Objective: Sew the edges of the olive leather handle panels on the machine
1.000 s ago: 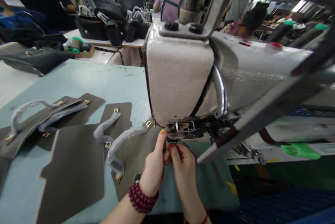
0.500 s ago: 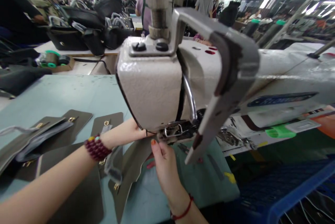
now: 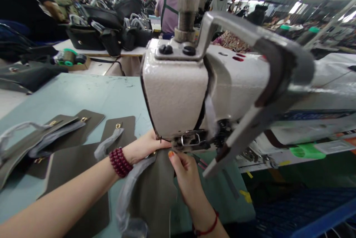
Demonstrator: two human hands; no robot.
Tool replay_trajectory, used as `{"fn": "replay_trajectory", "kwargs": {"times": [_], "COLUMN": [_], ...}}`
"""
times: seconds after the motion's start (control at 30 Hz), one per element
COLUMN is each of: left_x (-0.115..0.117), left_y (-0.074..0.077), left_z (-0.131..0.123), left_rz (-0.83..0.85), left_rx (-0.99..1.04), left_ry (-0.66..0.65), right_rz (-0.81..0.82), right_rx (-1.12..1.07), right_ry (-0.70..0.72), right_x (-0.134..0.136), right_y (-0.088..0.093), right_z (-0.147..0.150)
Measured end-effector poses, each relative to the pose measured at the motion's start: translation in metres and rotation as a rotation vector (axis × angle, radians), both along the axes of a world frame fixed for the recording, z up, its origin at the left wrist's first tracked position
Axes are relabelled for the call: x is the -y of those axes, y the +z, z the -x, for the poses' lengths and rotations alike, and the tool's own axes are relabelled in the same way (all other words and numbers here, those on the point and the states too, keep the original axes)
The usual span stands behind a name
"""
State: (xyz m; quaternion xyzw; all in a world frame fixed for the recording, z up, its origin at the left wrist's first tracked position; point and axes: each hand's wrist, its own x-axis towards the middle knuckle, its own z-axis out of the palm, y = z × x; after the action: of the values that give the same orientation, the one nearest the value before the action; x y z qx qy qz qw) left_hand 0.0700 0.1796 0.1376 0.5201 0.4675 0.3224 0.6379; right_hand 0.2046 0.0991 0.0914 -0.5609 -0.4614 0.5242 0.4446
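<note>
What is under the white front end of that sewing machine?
Below the sewing machine's front end, the left hand and right hand are at a grey-brown panel. Its far end is covered by the hands and machine, so it cannot be seen.

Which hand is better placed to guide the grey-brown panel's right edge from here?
Probably the right hand: its fingers and thumb are at that edge of the panel, just below the sewing machine's head. The left hand is at the panel's far left side.
</note>
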Motion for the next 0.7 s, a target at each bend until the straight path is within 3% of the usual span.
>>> {"fn": "replay_trajectory", "kwargs": {"times": [0.1, 0.2, 0.27, 0.33, 0.4, 0.47, 0.53, 0.6, 0.7], "left_x": [0.010, 0.018, 0.022, 0.029, 0.042, 0.061, 0.082, 0.100, 0.111], "left_y": [-0.012, -0.013, -0.011, -0.014, -0.029, -0.054, -0.081, -0.099, -0.095], "left_z": [-0.002, -0.005, -0.005, -0.001, 0.009, 0.022, 0.031, 0.032, 0.015], "left_rz": [0.071, 0.085, 0.028, -0.091, -0.221, -0.287, -0.271, -0.240, -0.230], "left_rx": [0.091, 0.120, 0.048, -0.093, -0.216, -0.259, -0.241, -0.234, -0.237], "left_ry": [-0.120, -0.104, -0.061, 0.062, 0.260, 0.406, 0.363, 0.247, 0.218], "right_rz": [-0.014, 0.040, 0.044, -0.002, -0.033, -0.025, 0.029, 0.087, 0.069], "right_rx": [0.011, -0.055, -0.068, -0.015, 0.058, 0.089, 0.068, 0.021, 0.032], "right_ry": [0.039, 0.143, 0.221, 0.257, 0.252, 0.224, 0.201, 0.146, 0.021], "right_x": [-0.003, -0.009, -0.011, -0.008, 0.001, 0.014, 0.030, 0.045, 0.060], "right_y": [-0.004, 0.000, 0.009, 0.018, 0.023, 0.019, 0.006, -0.008, -0.019], "right_z": [-0.011, -0.024, -0.032, -0.040, -0.044, -0.044, -0.039, -0.030, -0.017]}}
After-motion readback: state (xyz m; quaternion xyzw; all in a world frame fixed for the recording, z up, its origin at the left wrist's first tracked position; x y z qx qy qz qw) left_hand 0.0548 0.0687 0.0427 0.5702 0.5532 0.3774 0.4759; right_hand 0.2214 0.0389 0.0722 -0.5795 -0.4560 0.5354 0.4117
